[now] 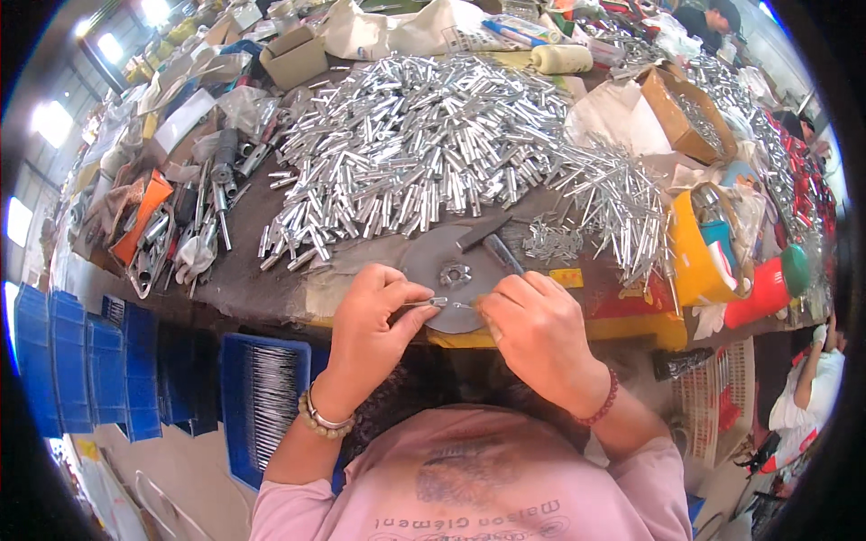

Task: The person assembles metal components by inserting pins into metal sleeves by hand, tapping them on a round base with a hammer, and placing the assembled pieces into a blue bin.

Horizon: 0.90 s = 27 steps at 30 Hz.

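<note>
My left hand (374, 316) pinches a short silvery metal tube (439, 301) between thumb and fingers, above the near edge of a round grey metal disc (419, 261). Just to its right, my right hand (541, 320) grips a thin metal pin (463, 306), its tip close to the tube. Whether the two parts touch, I cannot tell. On the disc sits a small metal ring-shaped piece (456, 275). A hammer (502, 252) lies across the disc's far right side, near my right hand. Beyond the disc spreads a large heap of metal tubes (424, 135).
Thin metal rods (627, 212) lie at the right of the heap. A yellow container (695, 261) and a red roll (758, 293) stand at the right edge. Tools (216, 180) crowd the left. Below the table, a blue crate (234, 424) holds stacked metal parts. Other people are at the far right.
</note>
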Each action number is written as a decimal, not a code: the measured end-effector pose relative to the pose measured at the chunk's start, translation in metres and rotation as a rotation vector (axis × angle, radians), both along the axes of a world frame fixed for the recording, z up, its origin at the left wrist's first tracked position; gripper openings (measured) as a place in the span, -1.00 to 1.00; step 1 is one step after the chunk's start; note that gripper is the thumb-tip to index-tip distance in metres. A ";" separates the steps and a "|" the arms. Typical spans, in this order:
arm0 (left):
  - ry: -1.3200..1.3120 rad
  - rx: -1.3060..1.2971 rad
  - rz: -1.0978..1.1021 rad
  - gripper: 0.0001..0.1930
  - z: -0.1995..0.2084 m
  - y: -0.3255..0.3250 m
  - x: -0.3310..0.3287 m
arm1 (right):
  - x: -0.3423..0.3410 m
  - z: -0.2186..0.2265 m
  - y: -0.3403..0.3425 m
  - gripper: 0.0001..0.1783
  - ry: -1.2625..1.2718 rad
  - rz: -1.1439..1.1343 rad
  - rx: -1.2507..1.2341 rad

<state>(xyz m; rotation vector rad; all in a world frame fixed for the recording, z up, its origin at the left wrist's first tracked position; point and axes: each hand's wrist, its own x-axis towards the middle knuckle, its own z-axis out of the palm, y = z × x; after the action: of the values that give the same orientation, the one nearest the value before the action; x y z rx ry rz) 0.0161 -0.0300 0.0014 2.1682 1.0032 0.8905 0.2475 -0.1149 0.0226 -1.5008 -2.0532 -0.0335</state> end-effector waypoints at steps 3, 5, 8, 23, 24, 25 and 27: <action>0.016 0.002 0.002 -0.78 0.007 -0.001 0.001 | -0.004 -0.004 0.005 -0.92 0.025 -0.003 -0.020; 0.026 0.032 -0.014 -0.79 0.005 0.002 -0.001 | -0.004 -0.006 0.007 -0.93 0.043 -0.003 -0.031; 0.033 0.039 -0.037 -0.81 0.005 0.004 -0.003 | -0.002 -0.005 0.009 -0.90 0.062 -0.002 -0.022; 0.005 0.024 -0.046 -0.81 -0.001 0.004 -0.004 | 0.004 -0.005 0.015 -0.89 0.012 0.090 0.002; -0.013 0.028 -0.041 -0.81 -0.002 0.003 -0.004 | 0.004 -0.006 0.016 -0.89 0.014 0.099 0.002; -0.013 0.028 -0.044 -0.81 -0.003 0.003 -0.003 | 0.004 -0.006 0.016 -0.89 0.016 0.109 0.003; -0.032 0.014 -0.036 -0.79 -0.003 0.003 -0.001 | 0.003 -0.007 0.017 -0.89 0.021 0.111 0.010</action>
<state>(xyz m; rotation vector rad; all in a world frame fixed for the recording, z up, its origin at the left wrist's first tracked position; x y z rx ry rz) 0.0152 -0.0272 -0.0019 2.1698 0.9420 0.9148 0.2507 -0.0976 0.0155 -1.3730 -2.1134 0.0152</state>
